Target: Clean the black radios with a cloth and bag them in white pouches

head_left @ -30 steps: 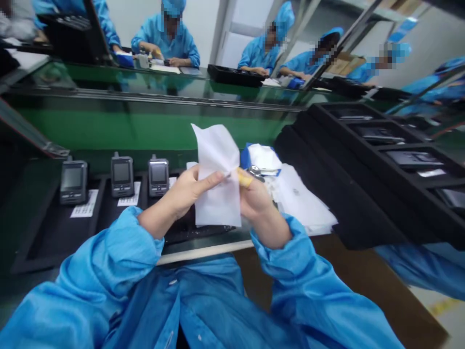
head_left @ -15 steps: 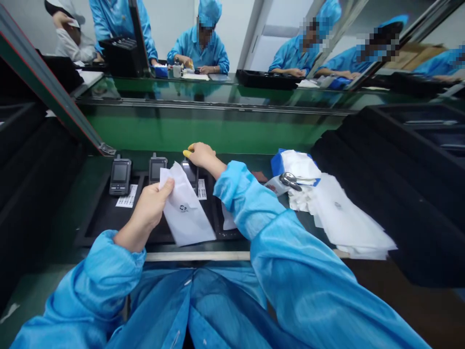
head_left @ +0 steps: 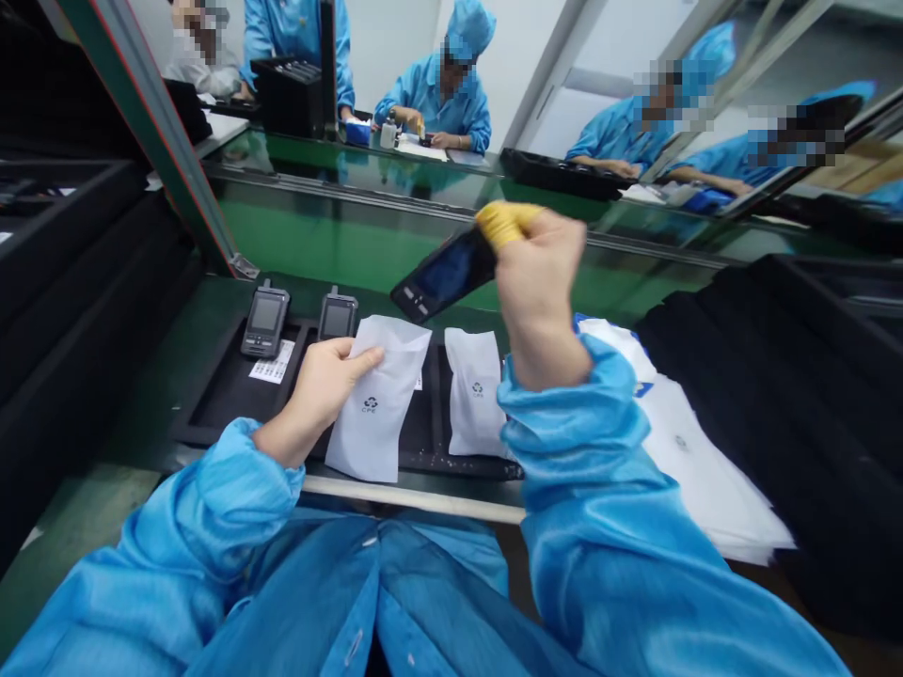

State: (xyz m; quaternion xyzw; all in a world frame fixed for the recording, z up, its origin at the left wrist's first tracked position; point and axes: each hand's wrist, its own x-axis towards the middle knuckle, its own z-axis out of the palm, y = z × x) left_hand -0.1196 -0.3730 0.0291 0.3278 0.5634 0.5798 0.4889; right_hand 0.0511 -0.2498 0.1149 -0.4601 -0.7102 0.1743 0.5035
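Handheld device [head_left: 448, 273] is up off the bench, tilted, button end pointing down-left, screen facing the camera, dark with a bluish sheen. Right hand [head_left: 542, 268] has it by the upper end, fingers pinching it, some blur; yellow finger covers [head_left: 504, 222] on that hand. Device's lower end sits near the top edge of the white pouch [head_left: 372, 409] in view; can't tell the depth gap. Left hand [head_left: 321, 390] pinches that pouch at its upper left, thumb on the front face, recycling mark and "CPE" print toward the camera. Pouch hangs over the black tray [head_left: 232, 406]. Second pouch [head_left: 474, 400], same print, lies on the tray's right part, contents not visible. Two more devices, left one [head_left: 266, 320] and middle one [head_left: 339, 315], stand at the tray's far edge, antennas up; middle one partly behind the left hand and pouch. Printed label sheet [head_left: 272, 363] just below the left one. Right of the right forearm: stack of white pouches [head_left: 705, 480], then black tray stack [head_left: 748, 395]. Green panel [head_left: 317, 235] behind; co-workers in blue beyond it.
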